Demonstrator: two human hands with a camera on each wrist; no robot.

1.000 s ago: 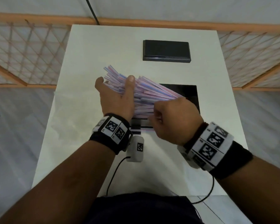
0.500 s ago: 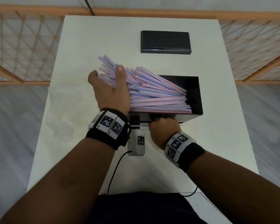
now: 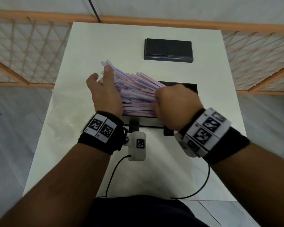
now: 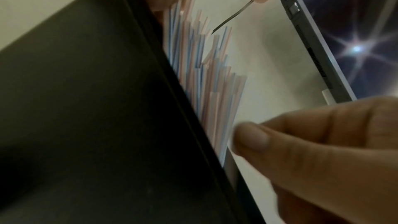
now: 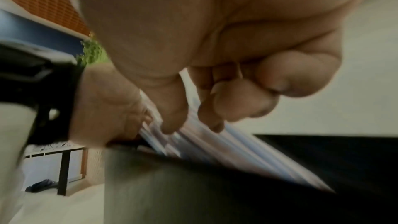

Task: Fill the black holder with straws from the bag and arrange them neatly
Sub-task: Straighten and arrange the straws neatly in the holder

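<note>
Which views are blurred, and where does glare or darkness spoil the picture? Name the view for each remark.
Head view: mostly sharp, but the right hand and its wristband are motion-smeared. Left wrist view: a starburst of glare at the upper right, the black holder a dark featureless mass, the straws soft. Right wrist view: blurred throughout, the fingers and straws streaked.

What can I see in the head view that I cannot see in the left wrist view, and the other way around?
Only the head view shows the black lid lying at the far end of the white table, both wristbands, and the wooden lattice fence. Only the left wrist view shows the outer side wall of the black holder from close up and the uneven straw ends against the ceiling. Both show the straws sticking out of the holder's left side, with the left hand at them and the right hand on top.
</note>
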